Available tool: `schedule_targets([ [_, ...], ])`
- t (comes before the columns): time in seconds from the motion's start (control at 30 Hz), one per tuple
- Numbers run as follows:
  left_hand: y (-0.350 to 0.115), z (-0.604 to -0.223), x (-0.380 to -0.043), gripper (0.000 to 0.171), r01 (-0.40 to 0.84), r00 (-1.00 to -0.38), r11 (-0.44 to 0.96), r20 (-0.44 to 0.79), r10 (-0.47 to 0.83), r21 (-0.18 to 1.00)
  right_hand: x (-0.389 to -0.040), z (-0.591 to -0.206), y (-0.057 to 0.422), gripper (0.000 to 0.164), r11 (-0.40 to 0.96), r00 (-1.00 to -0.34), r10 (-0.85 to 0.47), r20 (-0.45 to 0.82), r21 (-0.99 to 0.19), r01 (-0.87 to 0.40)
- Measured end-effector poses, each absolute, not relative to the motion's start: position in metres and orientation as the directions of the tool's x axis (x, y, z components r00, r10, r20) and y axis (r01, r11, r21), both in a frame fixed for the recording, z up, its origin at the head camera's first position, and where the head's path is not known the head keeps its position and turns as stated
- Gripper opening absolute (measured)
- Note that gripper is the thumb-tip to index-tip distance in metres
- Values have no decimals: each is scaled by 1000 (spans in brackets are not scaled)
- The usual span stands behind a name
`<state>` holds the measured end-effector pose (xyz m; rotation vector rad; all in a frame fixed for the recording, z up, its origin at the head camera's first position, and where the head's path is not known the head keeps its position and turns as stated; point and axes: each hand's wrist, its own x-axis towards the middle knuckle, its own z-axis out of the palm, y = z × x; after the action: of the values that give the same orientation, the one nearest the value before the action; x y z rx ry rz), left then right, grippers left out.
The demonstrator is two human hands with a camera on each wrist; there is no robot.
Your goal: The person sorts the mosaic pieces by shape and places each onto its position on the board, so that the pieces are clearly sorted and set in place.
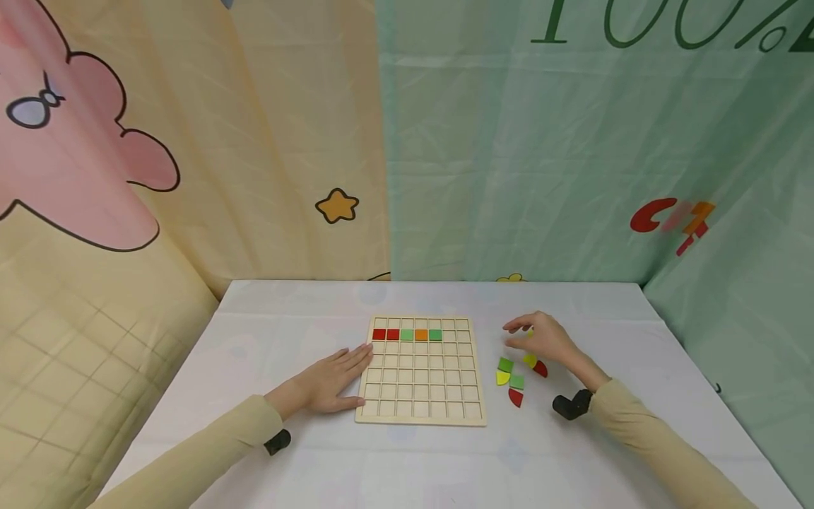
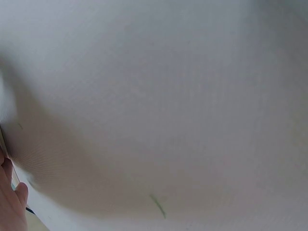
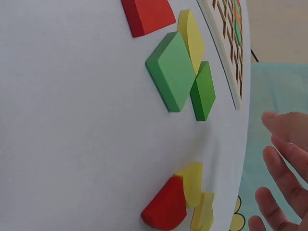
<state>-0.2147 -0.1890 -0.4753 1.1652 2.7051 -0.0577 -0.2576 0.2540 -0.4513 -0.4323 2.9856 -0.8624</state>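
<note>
A wooden grid board lies on the table, with a row of square tiles near its far side: two red tiles, a green tile, an orange tile and another green one. My left hand rests with spread fingers on the board's left edge. Right of the board, my right hand hovers over loose pieces, thumb and fingers apart and nothing between them. Below it are a yellow piece, a red quarter-round piece and a second yellow piece, partly hidden by the hand in the head view.
Nearer the board's right edge sit two green square tiles, a yellow quarter-round piece and a red quarter-round piece. A white cloth covers the table. Printed curtains hang behind it and at both sides.
</note>
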Motion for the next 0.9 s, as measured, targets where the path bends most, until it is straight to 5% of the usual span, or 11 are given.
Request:
schedule_targets([
  [0.9,-188,-479,-215,87,708,-686,706,-206,698,32,-240,-474,287,27,756,-919,-363,152,-529,-386],
])
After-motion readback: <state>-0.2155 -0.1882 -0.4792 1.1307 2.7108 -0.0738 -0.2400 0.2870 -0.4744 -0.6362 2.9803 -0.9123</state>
